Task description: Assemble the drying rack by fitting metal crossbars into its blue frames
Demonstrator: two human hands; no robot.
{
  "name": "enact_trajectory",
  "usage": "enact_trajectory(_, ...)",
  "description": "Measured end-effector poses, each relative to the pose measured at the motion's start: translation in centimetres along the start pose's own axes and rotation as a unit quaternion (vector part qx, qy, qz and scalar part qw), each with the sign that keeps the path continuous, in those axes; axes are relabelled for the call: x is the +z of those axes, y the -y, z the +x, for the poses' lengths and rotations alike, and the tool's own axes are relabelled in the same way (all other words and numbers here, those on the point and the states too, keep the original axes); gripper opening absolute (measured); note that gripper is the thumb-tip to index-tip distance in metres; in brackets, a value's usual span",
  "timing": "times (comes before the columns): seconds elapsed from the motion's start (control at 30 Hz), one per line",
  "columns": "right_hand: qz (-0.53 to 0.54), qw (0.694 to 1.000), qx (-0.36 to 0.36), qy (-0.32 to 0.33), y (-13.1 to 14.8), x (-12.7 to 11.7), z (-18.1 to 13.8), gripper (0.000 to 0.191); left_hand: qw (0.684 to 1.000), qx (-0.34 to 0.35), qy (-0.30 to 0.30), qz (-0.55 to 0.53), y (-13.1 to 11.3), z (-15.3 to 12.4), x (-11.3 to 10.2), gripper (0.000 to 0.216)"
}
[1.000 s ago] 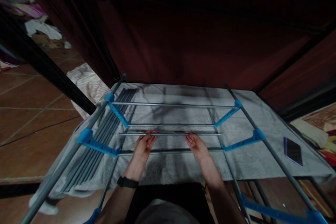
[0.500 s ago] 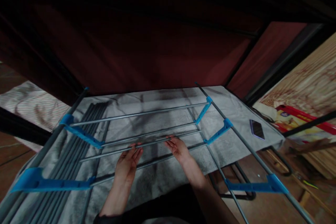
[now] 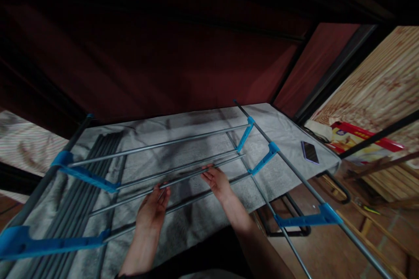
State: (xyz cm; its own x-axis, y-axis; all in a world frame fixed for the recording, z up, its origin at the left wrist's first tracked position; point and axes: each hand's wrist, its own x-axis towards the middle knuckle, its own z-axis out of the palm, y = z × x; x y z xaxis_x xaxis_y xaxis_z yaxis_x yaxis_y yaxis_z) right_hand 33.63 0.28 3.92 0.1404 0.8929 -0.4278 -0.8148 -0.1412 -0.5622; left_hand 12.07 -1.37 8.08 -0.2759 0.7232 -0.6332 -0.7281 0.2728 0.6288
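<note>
Between both hands runs a loose grey metal tube (image 3: 183, 178), held level across the middle of a rack frame. My left hand (image 3: 153, 207) is closed around its left half, palm turned up. Farther along it, my right hand (image 3: 216, 182) pinches the tube with thumb and fingers. Other grey crossbars (image 3: 157, 143) join the frame's two sides at blue plastic brackets, among them a left bracket (image 3: 88, 174) and a right bracket (image 3: 263, 160). The tube's two ends lie free of the brackets.
Several spare grey tubes (image 3: 81, 196) lie side by side on the left of the cloth-covered table (image 3: 284, 127). A phone (image 3: 310, 152) rests near the right edge. Beyond it are a red and yellow box (image 3: 355, 141) and a black metal stool frame (image 3: 288, 232).
The view has turned slightly, so the frame sits lower and farther left. Both hands still hold the tube, and the left hand has shifted a little along with it.
</note>
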Motion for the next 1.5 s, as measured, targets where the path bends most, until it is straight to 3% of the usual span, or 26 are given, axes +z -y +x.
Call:
enact_trajectory(0.23, -0.035, 0.997, -0.058, 0.034, -0.8, 3.0, -2.0, 0.008, 0.999, -0.04, -0.014, 0.013, -1.2, 0.7, -0.1, 0.031)
enact_trajectory(0.47, -0.072, 0.986, -0.133, 0.072, 0.5, 5.9, -3.9, 0.026, 0.998, -0.069, 0.006, -0.004, -1.8, -0.3, 1.3, 0.031)
enact_trajectory(0.9, -0.149, 0.962, -0.216, 0.072, 3.4, 6.4, -6.9, 0.033, 0.991, -0.113, 0.063, -0.045, -0.1, -2.4, 1.8, 0.021)
enact_trajectory(1.13, -0.133, 0.964, -0.22, 0.072, 4.2, 6.4, -7.4, 0.032, 0.985, -0.113, 0.093, -0.087, -0.2, -4.0, 2.6, 0.018)
enact_trajectory(1.5, -0.079, 0.989, -0.114, 0.053, 2.5, 3.5, -4.6, 0.022, 0.992, -0.045, 0.115, -0.036, -0.5, -3.4, 2.1, 0.015)
